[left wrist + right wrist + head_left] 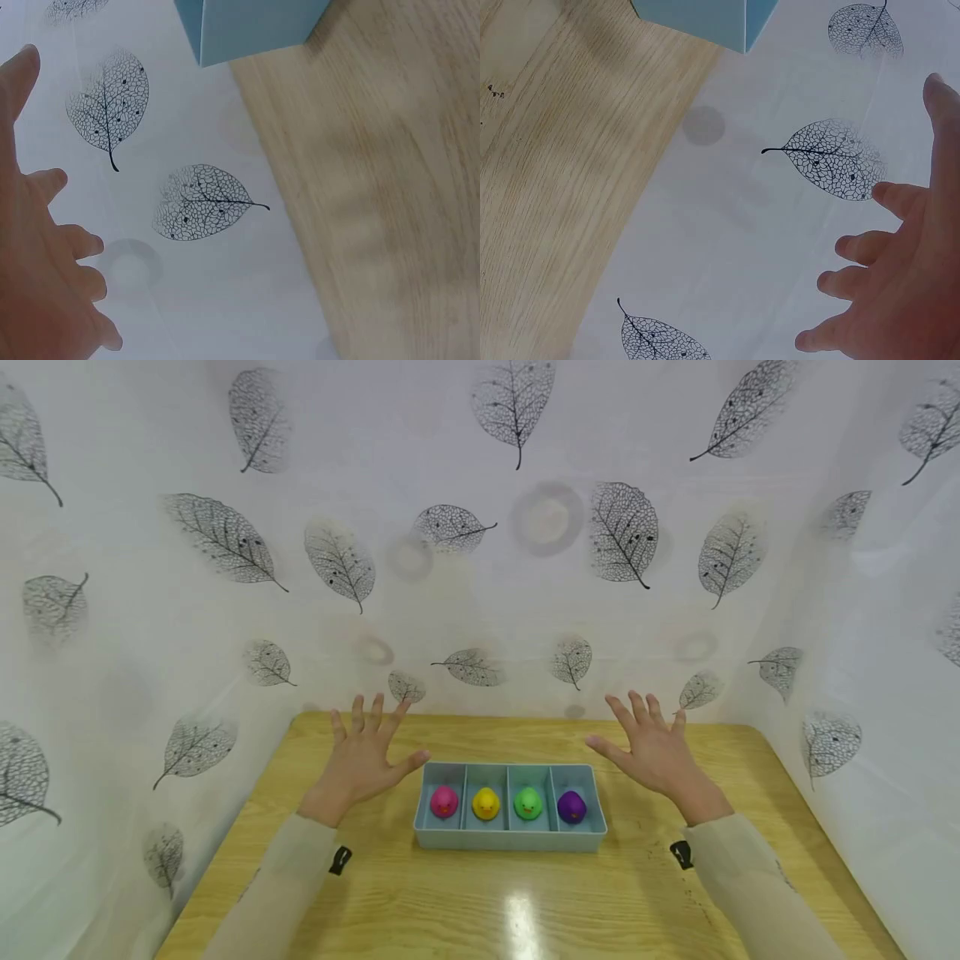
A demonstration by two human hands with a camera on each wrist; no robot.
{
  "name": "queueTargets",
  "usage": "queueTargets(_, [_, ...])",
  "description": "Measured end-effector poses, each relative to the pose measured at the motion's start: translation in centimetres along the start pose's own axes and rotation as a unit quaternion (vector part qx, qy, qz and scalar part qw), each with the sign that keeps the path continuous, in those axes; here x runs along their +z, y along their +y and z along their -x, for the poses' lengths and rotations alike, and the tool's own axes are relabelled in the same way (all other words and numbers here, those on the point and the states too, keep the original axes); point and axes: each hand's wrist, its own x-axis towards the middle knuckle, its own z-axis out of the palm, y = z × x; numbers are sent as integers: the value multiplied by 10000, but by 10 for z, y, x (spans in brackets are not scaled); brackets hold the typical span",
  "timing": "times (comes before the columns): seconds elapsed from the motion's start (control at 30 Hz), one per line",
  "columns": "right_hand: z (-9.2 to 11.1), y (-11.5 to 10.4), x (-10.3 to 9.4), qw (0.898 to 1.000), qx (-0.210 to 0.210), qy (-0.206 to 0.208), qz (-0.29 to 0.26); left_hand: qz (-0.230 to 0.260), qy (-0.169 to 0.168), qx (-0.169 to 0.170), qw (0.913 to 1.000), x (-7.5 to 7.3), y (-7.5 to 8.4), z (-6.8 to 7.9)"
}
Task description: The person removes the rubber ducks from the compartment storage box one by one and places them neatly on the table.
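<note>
Head view: leafy curtain (510, 602) behind tray (510, 840)

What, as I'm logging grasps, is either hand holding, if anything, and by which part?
Nothing: the left hand and right hand are spread, clear of the toy ducks in the compartment tray.

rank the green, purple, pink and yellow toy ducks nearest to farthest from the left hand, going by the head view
1. Pink toy duck: leftmost compartment of the blue tray, on the left hand's side
2. Yellow toy duck: second compartment from the left
3. Green toy duck: third compartment
4. Purple toy duck: rightmost compartment
</note>
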Motion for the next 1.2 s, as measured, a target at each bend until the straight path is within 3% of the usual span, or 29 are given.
queueTargets(0.3, [2, -1, 2, 9986, -322, 176, -370, 185, 10, 133, 9997, 6, -5, 7])
queueTargets(0.47, [4, 1, 7, 9947, -634, 506, -628, 283, -33, 173, 9994, 9, -5, 11])
queueTargets(0.7, [6, 2, 15, 9849, -729, 933, -1265, 461, -123, 219, 9986, 18, -3, 15])
queueTargets(0.93, [12, 5, 31, 9763, -641, 703, -1943, 894, -259, 445, 9947, 35, 5, 21])
queueTargets(1.2, [20, 4, 47, 9693, -720, 321, -2330, 799, -508, 645, 9934, 53, 11, 26])
